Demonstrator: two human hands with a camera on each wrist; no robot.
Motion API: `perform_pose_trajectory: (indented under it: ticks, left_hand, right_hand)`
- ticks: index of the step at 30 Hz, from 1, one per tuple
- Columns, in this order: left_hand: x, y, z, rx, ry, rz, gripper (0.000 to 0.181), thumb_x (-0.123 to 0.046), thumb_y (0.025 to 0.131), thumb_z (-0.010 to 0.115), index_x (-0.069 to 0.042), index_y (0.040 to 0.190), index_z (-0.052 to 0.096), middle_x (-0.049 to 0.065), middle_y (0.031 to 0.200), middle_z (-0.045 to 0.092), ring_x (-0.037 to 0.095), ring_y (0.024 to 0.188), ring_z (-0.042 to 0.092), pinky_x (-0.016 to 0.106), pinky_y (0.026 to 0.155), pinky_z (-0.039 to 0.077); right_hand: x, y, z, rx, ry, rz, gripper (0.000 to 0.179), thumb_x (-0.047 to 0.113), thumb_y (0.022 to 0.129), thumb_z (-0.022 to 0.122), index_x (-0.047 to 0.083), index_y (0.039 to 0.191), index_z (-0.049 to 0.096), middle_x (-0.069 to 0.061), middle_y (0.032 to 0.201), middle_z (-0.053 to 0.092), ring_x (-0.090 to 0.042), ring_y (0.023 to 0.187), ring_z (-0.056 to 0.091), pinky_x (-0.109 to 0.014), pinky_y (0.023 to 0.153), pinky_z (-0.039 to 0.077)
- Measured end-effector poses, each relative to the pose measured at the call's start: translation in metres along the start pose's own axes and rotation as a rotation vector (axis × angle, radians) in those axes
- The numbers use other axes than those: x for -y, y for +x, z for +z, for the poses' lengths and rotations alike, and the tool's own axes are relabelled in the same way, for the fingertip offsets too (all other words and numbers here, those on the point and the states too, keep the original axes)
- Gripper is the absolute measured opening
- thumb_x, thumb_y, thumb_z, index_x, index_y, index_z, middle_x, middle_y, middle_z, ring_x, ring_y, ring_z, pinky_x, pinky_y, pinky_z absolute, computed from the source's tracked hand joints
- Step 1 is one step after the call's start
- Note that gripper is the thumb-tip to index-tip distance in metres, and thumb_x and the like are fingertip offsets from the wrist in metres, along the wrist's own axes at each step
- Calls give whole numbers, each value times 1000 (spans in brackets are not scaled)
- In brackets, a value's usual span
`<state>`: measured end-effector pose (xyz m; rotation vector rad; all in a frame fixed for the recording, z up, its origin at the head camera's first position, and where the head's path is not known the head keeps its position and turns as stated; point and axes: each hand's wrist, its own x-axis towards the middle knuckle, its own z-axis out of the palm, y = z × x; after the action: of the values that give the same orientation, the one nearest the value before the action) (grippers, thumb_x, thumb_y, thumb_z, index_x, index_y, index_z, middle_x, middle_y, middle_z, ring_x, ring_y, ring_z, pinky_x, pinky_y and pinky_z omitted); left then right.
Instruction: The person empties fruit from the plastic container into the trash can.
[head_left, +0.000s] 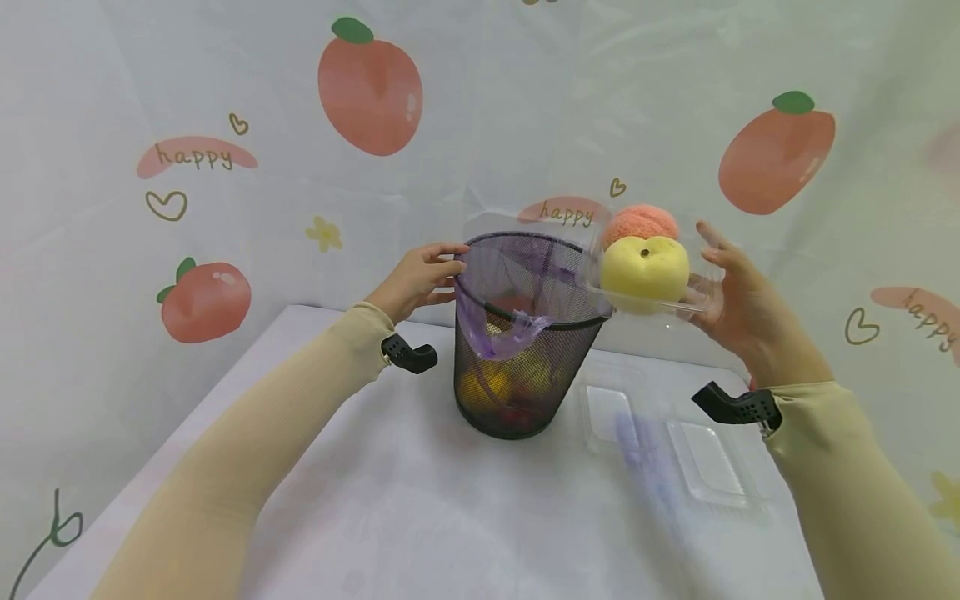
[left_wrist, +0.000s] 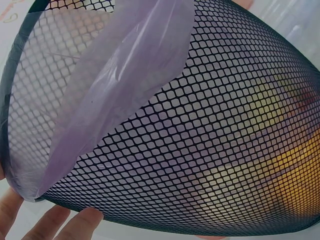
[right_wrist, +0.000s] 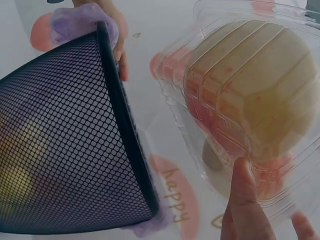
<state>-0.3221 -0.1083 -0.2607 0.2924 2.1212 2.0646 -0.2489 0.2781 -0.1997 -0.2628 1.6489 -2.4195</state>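
A black mesh wastebasket (head_left: 517, 367) lined with a thin purple bag (left_wrist: 125, 65) stands on the table, leaning slightly. Yellow and red round things show dimly through its mesh. My left hand (head_left: 422, 282) grips the left side of its rim. Beside the rim on the right, my right hand (head_left: 738, 304) holds a clear plastic box (right_wrist: 180, 95) up off the table. The box carries a yellow apple-like fruit (head_left: 645, 268) and, behind it, a pinkish-orange textured ball (head_left: 641, 223). Seen from the right wrist, the fingers lie against the underside of the box.
Right of the wastebasket, clear plastic containers (head_left: 708, 467) lie on the white table (head_left: 420, 517), with a bluish-purple translucent patch (head_left: 645, 450) between them. A white backdrop (head_left: 480, 108) printed with fruit, hearts and lettering rises behind the table.
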Motion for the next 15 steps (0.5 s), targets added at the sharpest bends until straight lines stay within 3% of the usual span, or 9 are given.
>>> perform_pose_trajectory:
  ticks: [2,6,12,15]
  left_hand:
    - [0,0,0,-1,4,1,42,-16,97,57,-14,139,52,4,120,48,19,98,56,38,97,52]
    - [0,0,0,-4,4,-2,42,-16,97,57,-15,138,52,4,120,49,19,98,56,38,97,52]
    - [0,1,0,-9,-4,-2,41,-15,97,57,-15,137,53,4,123,49,20,100,56,40,98,51]
    - [0,1,0,-10,-5,-2,41,-14,97,57,-15,137,53,5,123,49,20,100,56,40,98,51]
  right_hand:
    - [1,4,3,-2,-27,7,62,31,96,53,48,148,25,-10,161,-10,-20,105,64,-31,84,58]
    - [2,11,6,0,-27,22,62,31,97,54,50,148,25,-9,161,-15,-22,102,64,-32,84,58]
    - [4,22,9,-45,-47,27,63,30,96,55,49,148,26,-12,161,-9,-19,96,65,-31,75,60]
    - [5,29,11,-81,-104,33,63,31,96,55,51,147,25,-11,160,-7,-23,117,52,-30,75,59]
